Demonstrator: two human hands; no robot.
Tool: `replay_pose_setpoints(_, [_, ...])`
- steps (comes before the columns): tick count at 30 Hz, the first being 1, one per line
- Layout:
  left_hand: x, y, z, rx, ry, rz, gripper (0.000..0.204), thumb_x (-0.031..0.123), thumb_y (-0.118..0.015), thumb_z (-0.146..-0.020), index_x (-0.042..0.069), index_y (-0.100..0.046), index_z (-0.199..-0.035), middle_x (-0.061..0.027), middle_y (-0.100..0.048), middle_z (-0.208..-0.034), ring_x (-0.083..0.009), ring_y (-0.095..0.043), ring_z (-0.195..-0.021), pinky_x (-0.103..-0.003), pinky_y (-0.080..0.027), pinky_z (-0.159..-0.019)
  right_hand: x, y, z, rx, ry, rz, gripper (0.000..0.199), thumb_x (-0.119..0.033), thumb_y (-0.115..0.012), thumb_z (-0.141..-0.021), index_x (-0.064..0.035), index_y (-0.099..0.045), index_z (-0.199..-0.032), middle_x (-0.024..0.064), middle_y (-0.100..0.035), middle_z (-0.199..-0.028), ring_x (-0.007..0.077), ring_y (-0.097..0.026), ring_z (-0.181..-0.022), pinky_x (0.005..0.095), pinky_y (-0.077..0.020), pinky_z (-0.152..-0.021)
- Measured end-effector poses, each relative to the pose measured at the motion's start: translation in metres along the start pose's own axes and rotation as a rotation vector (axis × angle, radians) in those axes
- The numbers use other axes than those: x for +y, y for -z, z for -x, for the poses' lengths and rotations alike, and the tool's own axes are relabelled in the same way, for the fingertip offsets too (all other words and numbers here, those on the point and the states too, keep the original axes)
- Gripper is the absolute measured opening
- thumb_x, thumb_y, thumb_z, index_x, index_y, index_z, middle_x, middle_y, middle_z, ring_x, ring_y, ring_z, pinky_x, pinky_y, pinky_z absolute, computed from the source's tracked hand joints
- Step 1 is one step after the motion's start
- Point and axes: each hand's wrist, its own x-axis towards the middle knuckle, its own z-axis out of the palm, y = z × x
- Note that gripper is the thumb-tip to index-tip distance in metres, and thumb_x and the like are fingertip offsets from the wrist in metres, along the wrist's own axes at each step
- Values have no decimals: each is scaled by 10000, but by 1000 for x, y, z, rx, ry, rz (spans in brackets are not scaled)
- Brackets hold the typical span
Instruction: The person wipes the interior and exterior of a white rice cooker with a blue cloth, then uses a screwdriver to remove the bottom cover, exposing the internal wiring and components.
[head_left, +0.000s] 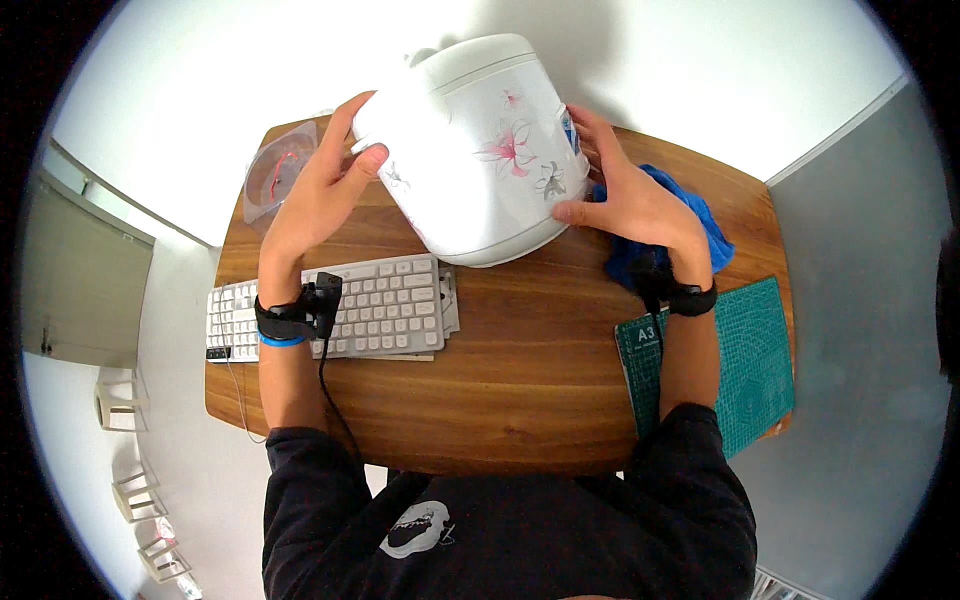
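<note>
- Head view: white floral appliance (478,165) tilted over the tabletop (500,400); base contact cannot be told.
- Grip: left hand (326,186) and right hand (638,198) hold opposite sides.
- Done, in judgement: two-handed hold. Outstanding: upright placement, release.

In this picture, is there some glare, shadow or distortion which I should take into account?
In the head view, glare washes out part of the white cooker toward the left hand; in the same view, a soft shadow darkens the wall behind it, the table's edges bow, and the corners are black.
</note>
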Motion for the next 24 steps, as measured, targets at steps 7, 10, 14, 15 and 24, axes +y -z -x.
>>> replay_pose_setpoints(7, [-6, -2, -1, -20, -77, 71, 685, 344, -585, -1200, 153, -299, -1793, -150, -601, -1532, -214, -642, -1257, -387, -514, -1108, 9, 3, 4, -25, 81, 86, 1403, -502, -990, -818, -115, -84, -1818, 317, -271, -1813, 499, -381, -1631, 595, -394, -1312])
replay_pose_setpoints(10, [-5, -4, -2, 12, -118, 67, 663, 331, -556, -1212, 164, -295, -1798, -167, -593, -1562, -215, -635, -1283, -388, -509, -1117, 9, 1, 3, -19, 82, 75, 1398, -507, -985, -823, -149, -81, -1827, 304, -264, -1821, 506, -392, -1625, 611, -426, -1288])
replay_pose_setpoints(14, [-12, -6, -3, 30, -76, 1, 643, 333, -509, -1227, 171, -275, -1804, -194, -577, -1601, -236, -623, -1332, -396, -502, -1131, 6, -1, 3, -21, 34, 68, 1384, -528, -964, -849, -132, -68, -1826, 320, -263, -1816, 509, -425, -1604, 590, -451, -1269])
replay_pose_setpoints(15, [-10, -10, -4, 55, -88, -11, 650, 337, -502, -1229, 170, -260, -1808, -200, -573, -1606, -237, -627, -1325, -398, -505, -1126, 6, -1, 2, -14, 40, 67, 1384, -530, -961, -852, -129, -64, -1826, 324, -267, -1814, 509, -428, -1602, 585, -454, -1266])
replay_pose_setpoints(24, [-2, -14, -1, 45, -58, -41, 831, 388, -571, -1200, 124, -97, -1830, -286, -497, -1674, -298, -664, -1311, -420, -546, -1069, 1, -3, 5, -5, 46, 127, 1385, -502, -961, -864, -109, -45, -1826, 334, -279, -1808, 491, -410, -1621, 551, -457, -1257])
